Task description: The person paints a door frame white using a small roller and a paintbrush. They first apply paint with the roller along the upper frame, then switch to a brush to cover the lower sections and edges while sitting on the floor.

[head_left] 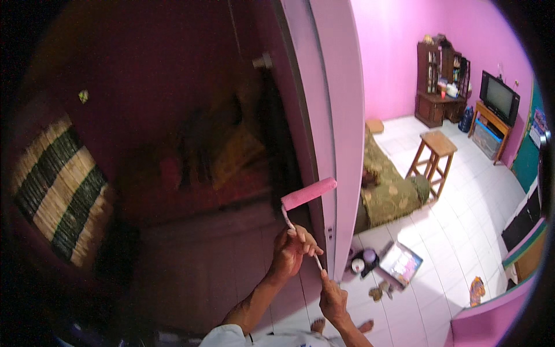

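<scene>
A paint roller (309,194) with a pink sleeve is held up in front of me, tilted with its right end higher. That end overlaps the pink door frame (341,115); whether it touches, I cannot tell. My left hand (293,250) is closed round the roller's thin stem just below the sleeve, some fingers sticking out to the right. Lower and to the right, my right hand (333,299) grips the same stem, thumb laid along it. Part of the stem shows between the two hands.
Beside the frame's foot lie paint tins (358,265), a flat box (400,264) and a crumpled rag (378,291). Beyond are a green-covered bed or couch (393,191), a wooden stool (437,144), a cabinet (430,107) and a television (499,97). The left room is dark, with a striped curtain (63,191).
</scene>
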`<state>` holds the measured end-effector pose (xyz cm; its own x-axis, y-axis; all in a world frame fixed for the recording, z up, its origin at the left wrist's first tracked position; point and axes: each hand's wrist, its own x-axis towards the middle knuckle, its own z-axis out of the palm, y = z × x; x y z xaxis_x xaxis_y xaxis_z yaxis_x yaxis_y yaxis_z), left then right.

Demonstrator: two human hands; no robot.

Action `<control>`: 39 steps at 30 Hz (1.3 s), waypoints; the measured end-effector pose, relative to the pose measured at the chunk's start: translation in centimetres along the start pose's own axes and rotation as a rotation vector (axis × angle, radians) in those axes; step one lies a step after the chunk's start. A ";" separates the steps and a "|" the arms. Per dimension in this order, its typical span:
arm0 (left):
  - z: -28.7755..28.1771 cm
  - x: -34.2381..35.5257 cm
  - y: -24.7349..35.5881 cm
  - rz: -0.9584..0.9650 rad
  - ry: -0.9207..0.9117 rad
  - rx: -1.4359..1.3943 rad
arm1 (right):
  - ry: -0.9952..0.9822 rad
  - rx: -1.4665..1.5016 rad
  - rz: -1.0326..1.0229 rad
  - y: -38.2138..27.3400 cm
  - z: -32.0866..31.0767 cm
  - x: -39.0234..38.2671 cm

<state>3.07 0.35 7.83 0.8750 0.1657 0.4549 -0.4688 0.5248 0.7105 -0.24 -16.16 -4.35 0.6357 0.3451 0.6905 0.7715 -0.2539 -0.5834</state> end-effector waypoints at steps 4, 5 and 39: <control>4.1 5.9 6.9 0.158 -0.156 0.045 | 0.070 0.055 -0.129 -4.7 -3.5 9.2; 5.0 7.5 8.7 0.191 -0.176 0.072 | 0.083 0.080 -0.161 -5.5 -4.0 11.3; 9.9 18.4 17.8 0.175 -0.265 0.141 | 0.263 0.219 -0.239 -9.6 -4.2 23.9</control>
<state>9.67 4.50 34.14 0.7267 0.0108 0.6868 -0.6373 0.3836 0.6683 7.63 -9.25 19.52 0.4460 0.1213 0.8868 0.8925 0.0132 -0.4508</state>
